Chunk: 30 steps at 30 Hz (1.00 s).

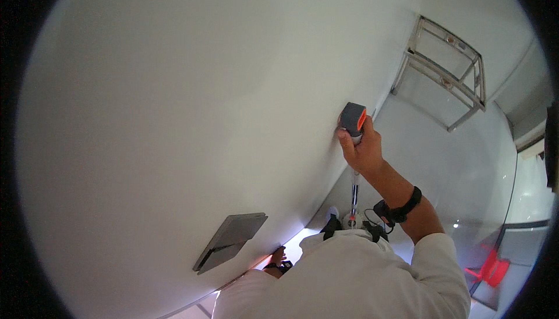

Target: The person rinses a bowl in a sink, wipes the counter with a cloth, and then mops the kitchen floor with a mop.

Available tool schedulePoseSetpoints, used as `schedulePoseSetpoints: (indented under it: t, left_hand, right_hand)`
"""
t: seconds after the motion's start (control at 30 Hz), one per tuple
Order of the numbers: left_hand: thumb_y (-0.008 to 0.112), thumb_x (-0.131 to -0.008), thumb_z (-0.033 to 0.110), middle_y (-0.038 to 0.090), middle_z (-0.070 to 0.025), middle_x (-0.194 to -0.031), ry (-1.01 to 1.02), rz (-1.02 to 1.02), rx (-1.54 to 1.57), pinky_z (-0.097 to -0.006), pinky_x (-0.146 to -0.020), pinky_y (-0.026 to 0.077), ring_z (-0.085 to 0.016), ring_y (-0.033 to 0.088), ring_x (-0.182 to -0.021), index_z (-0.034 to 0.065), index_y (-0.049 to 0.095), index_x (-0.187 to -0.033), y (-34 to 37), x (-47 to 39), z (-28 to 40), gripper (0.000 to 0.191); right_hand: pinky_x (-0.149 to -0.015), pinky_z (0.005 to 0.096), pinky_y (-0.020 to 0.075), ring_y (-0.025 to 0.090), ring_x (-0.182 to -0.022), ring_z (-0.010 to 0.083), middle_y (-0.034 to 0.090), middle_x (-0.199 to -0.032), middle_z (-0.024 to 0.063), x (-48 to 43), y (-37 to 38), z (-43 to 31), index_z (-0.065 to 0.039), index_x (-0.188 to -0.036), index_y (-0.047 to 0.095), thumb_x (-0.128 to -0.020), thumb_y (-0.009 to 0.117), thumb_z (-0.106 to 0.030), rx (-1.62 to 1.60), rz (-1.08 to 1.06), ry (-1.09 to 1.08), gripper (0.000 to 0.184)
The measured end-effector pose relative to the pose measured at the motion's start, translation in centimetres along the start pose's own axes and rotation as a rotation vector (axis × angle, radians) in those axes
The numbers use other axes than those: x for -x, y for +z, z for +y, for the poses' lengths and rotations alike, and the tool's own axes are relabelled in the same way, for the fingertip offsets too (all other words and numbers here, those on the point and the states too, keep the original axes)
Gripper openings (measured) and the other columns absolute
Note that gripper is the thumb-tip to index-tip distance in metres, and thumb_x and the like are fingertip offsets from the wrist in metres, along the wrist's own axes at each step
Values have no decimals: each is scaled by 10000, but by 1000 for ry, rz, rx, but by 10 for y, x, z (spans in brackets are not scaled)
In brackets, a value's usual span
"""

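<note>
My right hand (361, 148) is closed around the dark grey and orange top of a long-handled tool (353, 120), close to a pale wall. The tool's metal shaft (355, 194) runs down to a round pale head (352, 220) near my feet; its exact kind cannot be told. A black band with a small device is on my right wrist. My left hand (278, 255) is low at the left of my body, beside the wall's lower edge, fingers partly spread and nothing seen in them. A bright light glows beside it.
A metal folding rack or step frame (450, 70) stands at the upper right by the wall. A grey flat panel fixture (231, 240) sits on the wall. At the lower right are a red object (491, 269) and a dark-framed panel (522, 242) on the glossy floor.
</note>
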<state>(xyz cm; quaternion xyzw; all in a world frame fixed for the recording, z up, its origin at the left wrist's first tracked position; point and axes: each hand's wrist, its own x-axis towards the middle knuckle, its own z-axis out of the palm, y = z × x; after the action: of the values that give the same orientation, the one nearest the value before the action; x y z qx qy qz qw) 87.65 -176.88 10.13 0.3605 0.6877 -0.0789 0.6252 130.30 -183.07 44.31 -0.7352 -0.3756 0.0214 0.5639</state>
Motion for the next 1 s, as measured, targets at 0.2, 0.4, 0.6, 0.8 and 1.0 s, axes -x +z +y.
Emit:
schedulePoseSetpoints:
  t: [0.2, 0.4, 0.6, 0.8, 1.0]
  left_hand:
    - [506, -774, 411, 533, -79, -924, 44, 66, 25, -338, -673, 412, -205, 534, -807, 131, 461, -1048, 7, 13, 14, 394]
    - [501, -778, 420, 534, -75, -925, 105, 83, -4, -337, -673, 414, -202, 535, -807, 134, 457, -1052, 46, 32, 30, 399]
    - [495, -783, 429, 536, -71, -925, 179, 28, -54, -336, -673, 416, -199, 536, -807, 136, 453, -1056, 83, 32, 53, 403]
    - [489, -787, 438, 537, -67, -926, 114, -62, -98, -335, -672, 418, -196, 537, -807, 139, 449, -1060, 108, 31, 73, 407]
    - [484, -791, 447, 539, -63, -926, 97, -117, -233, -334, -672, 420, -193, 538, -806, 141, 445, -1064, 146, 22, 113, 412]
  right_hand:
    - [-535, 306, 485, 620, -613, 250, 587, -688, 149, -29, -28, -4, 20, -997, 382, -803, 586, -308, -100, -50, -61, 433]
    - [-457, 336, 476, 601, -525, 295, 561, -614, 179, -38, -38, -11, 50, -1007, 353, -804, 550, -413, -121, -94, -183, 542]
    - [-456, 391, 474, 580, -504, 315, 542, -531, 145, -54, -65, -27, 74, -1038, 358, -789, 543, -440, 4, -293, 80, 600]
    - [-663, 417, 481, 594, -685, 306, 591, -772, 178, -72, -106, -53, 40, -1158, 338, -810, 480, -494, -155, -551, 54, 653]
    - [-585, 409, 464, 568, -663, 351, 538, -883, 205, -55, -58, 3, 23, -1117, 350, -817, 495, -455, -82, -328, -250, 583]
